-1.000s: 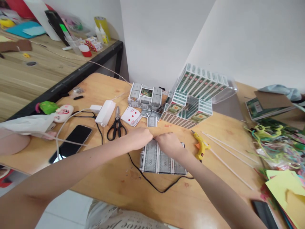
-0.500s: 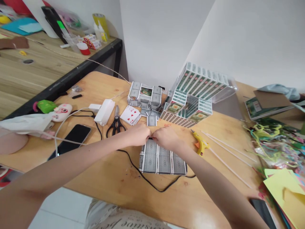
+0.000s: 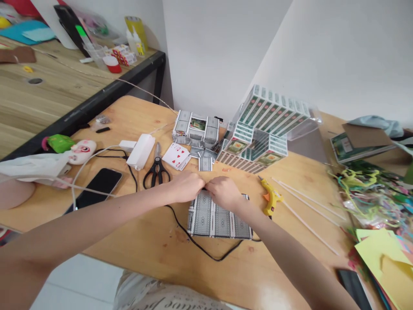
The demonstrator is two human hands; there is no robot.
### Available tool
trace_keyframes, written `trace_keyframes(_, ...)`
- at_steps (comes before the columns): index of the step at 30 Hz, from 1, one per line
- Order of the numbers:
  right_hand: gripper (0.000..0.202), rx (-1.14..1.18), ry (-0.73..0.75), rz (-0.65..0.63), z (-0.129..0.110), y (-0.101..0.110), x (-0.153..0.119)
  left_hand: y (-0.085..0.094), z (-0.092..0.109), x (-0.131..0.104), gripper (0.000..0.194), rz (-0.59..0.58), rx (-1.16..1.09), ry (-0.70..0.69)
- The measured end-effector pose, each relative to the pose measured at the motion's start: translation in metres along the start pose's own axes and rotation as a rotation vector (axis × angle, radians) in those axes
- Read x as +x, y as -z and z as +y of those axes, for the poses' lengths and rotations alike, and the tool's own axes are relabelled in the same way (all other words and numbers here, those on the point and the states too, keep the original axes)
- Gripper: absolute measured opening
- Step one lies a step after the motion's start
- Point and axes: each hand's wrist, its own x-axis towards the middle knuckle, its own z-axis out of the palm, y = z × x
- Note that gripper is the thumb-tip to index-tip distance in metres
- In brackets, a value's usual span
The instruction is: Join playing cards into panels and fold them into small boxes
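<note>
My left hand and my right hand meet at the far edge of a flat box covered in grey-backed playing cards. Both hands are closed, fingertips pinched together; what sits between them is hidden by my knuckles. Just beyond them lies a small grey card piece. Farther back stands a card-covered structure, with a pile of loose playing cards in front of it. Black-handled scissors lie left of my hands, and a yellow glue gun rests to the right.
Stacked green card boxes stand at the back right. White glue sticks lie beyond the glue gun. A black cable loops around the box's near side. On the left are a phone and a white power adapter.
Both hands have shifted slightly toward me along the far edge of the card-covered box, still closed and side by side. The other things on the table stay put.
</note>
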Motion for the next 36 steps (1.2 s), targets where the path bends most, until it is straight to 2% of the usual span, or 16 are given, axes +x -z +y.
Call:
trace_keyframes(5, 0.022, 0.035, -0.016, 0.078, -0.001, -0.015, -0.009, -0.002, 0.001, -0.003, 0.022, 0.044, 0.009, -0.058)
trace_keyframes(10, 0.026, 0.065, -0.074, 0.159, -0.008, -0.028, -0.011, -0.012, 0.004, -0.006, 0.021, 0.103, 0.003, -0.053)
trace_keyframes(17, 0.026, 0.098, -0.087, 0.207, -0.008, -0.032, -0.011, -0.015, -0.005, -0.011, 0.022, 0.117, -0.017, -0.059)
trace_keyframes(20, 0.029, 0.107, -0.077, 0.231, -0.007, -0.033, -0.017, -0.013, -0.011, -0.019, 0.029, 0.135, -0.177, -0.019)
trace_keyframes(23, 0.031, 0.126, -0.108, 0.278, -0.008, -0.037, -0.022, -0.018, -0.006, -0.03, 0.025, 0.208, -0.385, 0.075)
trace_keyframes(26, 0.035, 0.205, -0.11, 0.343, -0.011, -0.04, -0.026, -0.032, 0.005, -0.04, 0.051, 0.276, -0.499, 0.195)
trace_keyframes(28, 0.035, 0.289, -0.101, 0.409, -0.013, -0.042, -0.03, -0.043, 0.011, -0.043, 0.049, 0.317, -0.578, 0.262)
trace_keyframes(31, 0.029, 0.404, -0.121, 0.489, -0.017, -0.043, -0.037, -0.056, 0.015, -0.046, 0.04, 0.356, -0.671, 0.285)
trace_keyframes(36, 0.023, 0.456, -0.165, 0.563, -0.024, -0.049, -0.04, -0.063, 0.017, -0.048, 0.032, 0.424, -0.747, 0.285)
